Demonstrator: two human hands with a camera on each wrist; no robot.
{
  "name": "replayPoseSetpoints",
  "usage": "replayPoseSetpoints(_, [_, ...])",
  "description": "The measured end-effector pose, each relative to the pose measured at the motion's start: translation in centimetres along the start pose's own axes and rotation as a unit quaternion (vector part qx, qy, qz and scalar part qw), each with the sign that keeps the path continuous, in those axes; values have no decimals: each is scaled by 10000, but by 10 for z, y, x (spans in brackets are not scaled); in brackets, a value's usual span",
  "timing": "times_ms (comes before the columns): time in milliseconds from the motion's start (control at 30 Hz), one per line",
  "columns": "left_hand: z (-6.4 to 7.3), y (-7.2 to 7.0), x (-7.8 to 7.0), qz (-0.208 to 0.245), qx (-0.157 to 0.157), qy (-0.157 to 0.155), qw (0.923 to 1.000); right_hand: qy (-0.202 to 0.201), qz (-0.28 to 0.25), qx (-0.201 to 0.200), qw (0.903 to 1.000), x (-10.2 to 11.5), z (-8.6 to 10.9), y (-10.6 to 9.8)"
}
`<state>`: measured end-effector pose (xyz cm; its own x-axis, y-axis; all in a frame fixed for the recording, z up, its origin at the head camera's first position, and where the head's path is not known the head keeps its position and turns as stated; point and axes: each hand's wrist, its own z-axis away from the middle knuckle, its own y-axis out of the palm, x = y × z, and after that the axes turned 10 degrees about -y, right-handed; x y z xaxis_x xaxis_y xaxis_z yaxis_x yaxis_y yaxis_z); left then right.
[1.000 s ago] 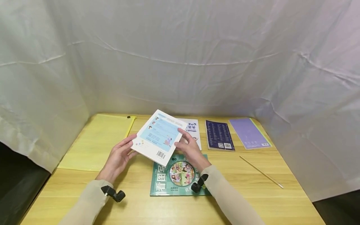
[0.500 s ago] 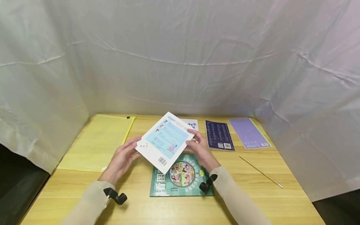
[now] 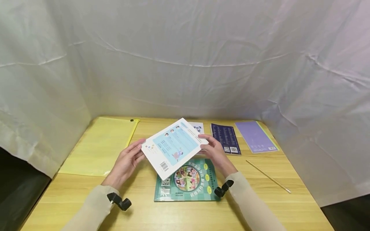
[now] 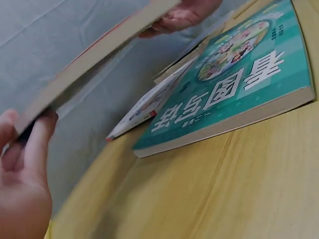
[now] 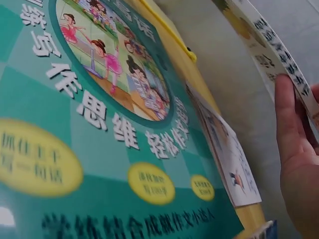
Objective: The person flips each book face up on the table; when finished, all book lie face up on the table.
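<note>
A white book [image 3: 175,146] with a pale blue panel and a barcode is held tilted in the air between both hands. My left hand [image 3: 127,163] grips its left corner, thumb on top and fingers beneath. At the right corner my right hand [image 3: 215,152] pinches the edge; the right wrist view shows the printed spine between thumb and fingers. Below lies a thick green book [image 3: 188,184] with a round picture on its cover, partly covered by the white book in the head view. Behind it another white book [image 3: 197,127] lies flat, mostly hidden.
On the table's left lies a yellow zip pouch [image 3: 95,146]. A dark blue booklet [image 3: 225,138] and a purple notebook [image 3: 255,136] lie at the back right, with a thin wooden stick [image 3: 268,176] in front of them. Grey cloth [image 3: 185,64] hangs behind the table.
The held white book has shifted right and turned clockwise to lie more sideways. My right hand has moved right with it, uncovering more of the green book; my left hand has shifted only slightly.
</note>
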<state>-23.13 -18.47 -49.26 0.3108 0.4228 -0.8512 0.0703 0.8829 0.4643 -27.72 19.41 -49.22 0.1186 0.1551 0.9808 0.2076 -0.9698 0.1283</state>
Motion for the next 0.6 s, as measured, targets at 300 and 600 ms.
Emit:
replayPoseSetpoints(300, [4,15,-3,-1421,-565,147,9881,-143,-347,115,9992,7,9,-19])
replayPoseSetpoints(600, [1,27,-5,-894,-182,123,9958,-322,-886,-36,9955,5,11,-32])
